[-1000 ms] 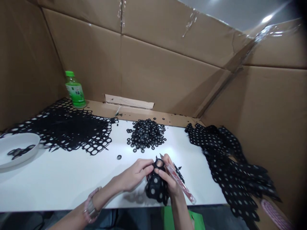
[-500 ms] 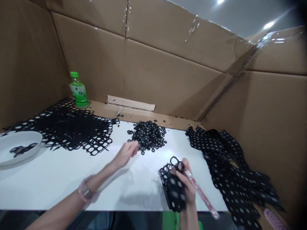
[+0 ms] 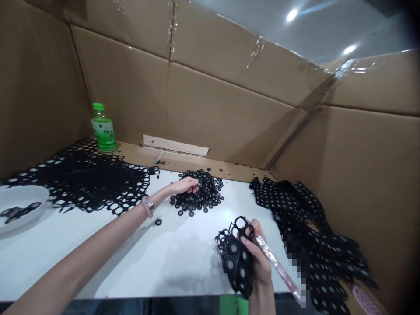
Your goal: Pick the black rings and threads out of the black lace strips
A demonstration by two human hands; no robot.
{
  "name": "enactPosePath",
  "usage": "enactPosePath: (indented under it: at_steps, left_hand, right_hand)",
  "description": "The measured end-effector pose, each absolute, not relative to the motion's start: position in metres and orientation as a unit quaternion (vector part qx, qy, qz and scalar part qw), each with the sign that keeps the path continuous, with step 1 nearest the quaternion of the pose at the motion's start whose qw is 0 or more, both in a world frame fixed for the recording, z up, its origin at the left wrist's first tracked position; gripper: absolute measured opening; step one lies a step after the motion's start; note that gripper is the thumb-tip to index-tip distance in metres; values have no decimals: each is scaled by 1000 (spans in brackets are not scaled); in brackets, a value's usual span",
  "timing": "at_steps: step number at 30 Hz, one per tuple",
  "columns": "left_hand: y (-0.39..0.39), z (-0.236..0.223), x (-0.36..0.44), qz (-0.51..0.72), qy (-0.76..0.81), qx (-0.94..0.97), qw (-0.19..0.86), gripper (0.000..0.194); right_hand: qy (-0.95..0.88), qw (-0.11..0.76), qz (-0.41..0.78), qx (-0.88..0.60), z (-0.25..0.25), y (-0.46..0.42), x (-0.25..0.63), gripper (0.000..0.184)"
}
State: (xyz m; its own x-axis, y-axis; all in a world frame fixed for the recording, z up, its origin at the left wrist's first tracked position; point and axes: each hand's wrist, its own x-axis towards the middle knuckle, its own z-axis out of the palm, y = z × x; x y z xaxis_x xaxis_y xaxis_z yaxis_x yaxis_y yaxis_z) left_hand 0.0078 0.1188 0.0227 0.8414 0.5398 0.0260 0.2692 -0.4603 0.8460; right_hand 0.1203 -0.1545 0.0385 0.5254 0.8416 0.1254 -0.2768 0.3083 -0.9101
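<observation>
My left hand (image 3: 187, 185) reaches over the pile of small black rings (image 3: 210, 192), its fingers pinched together at the pile's upper left. Whether a ring sits between those fingertips is too small to make out. Near the front edge, my right hand (image 3: 260, 258) is closed on a folded black rubber sheet (image 3: 236, 262) dotted with round pieces. Its top edge shows open holes. The same hand also grips a slim craft knife (image 3: 278, 267) with a plastic-wrapped handle slanting down to the right; its blade is hidden. One loose black ring (image 3: 158, 222) lies below my left forearm.
Black perforated sheet scraps (image 3: 95, 179) cover the back left, beside a green bottle (image 3: 105, 133). A white bowl (image 3: 41, 194) holds several black pieces. More dotted black sheets (image 3: 295, 210) lie along the right. Cardboard walls (image 3: 216, 105) enclose the white table (image 3: 183, 253).
My left hand has left the sheet and moved forward to the ring pile. The right hand has shifted right with the sheet and knife. A loose ring now shows below the left forearm.
</observation>
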Motion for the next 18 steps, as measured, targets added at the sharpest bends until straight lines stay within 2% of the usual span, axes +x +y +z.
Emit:
enactPosePath:
  at_steps: [6, 9, 10, 12, 14, 18]
  left_hand:
    - [111, 30, -2, 216, 285, 825, 438, 26]
    - [74, 36, -13, 251, 285, 812, 444, 36]
    - [56, 37, -19, 235, 260, 811, 469, 41]
    - [16, 38, -30, 113, 97, 750, 644, 51]
    - [-19, 40, -41, 95, 65, 671, 733, 43]
    - [-63, 49, -50, 213, 157, 595, 759, 34]
  right_hand:
    - [-347, 731, 405, -426, 40, -149, 118, 26]
    - [-386, 700, 406, -443, 44, -146, 116, 27]
    - [-405, 683, 403, -454, 46, -144, 116, 26]
    - [-448, 642, 383, -490, 52, -140, 116, 24]
    - [-497, 580, 359, -537, 60, -138, 119, 23]
    - [-621, 343, 341, -617, 82, -158, 139, 30]
